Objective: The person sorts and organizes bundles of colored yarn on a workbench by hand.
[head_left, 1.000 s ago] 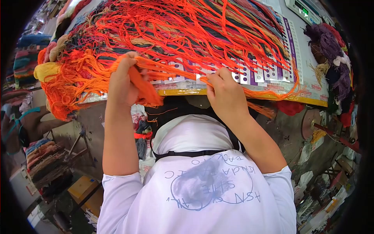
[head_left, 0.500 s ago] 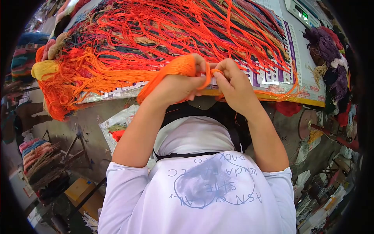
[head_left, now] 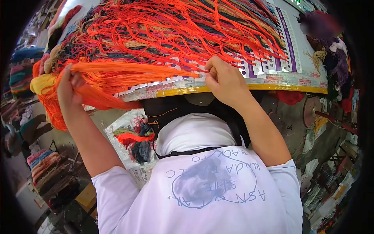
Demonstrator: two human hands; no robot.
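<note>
My left hand (head_left: 71,87) is at the far left, its fingers closed round a hank of bright orange thread (head_left: 105,99) that hangs down along the table edge. More orange strands (head_left: 136,73) stretch across the table from there toward my right hand. My right hand (head_left: 228,82) is in a closed pinch over the white punched cards (head_left: 243,70) near the front edge. Red thread ends lie right by its fingertips, but what is between them is hidden. Behind both hands spreads a thick layer of red-orange and dark threads (head_left: 167,35).
Yellow tape (head_left: 183,90) lines the table's front edge. A yellow bundle (head_left: 42,84) sits at the left corner. Purple yarn (head_left: 339,74) hangs at the right. Below the table, a plastic bag (head_left: 128,128) holds red and dark yarn (head_left: 140,150). A wheel (head_left: 311,111) stands lower right.
My left hand has swung far left with the orange hank, away from my right hand. The loop between the hands is gone. My right hand has shifted slightly left and down.
</note>
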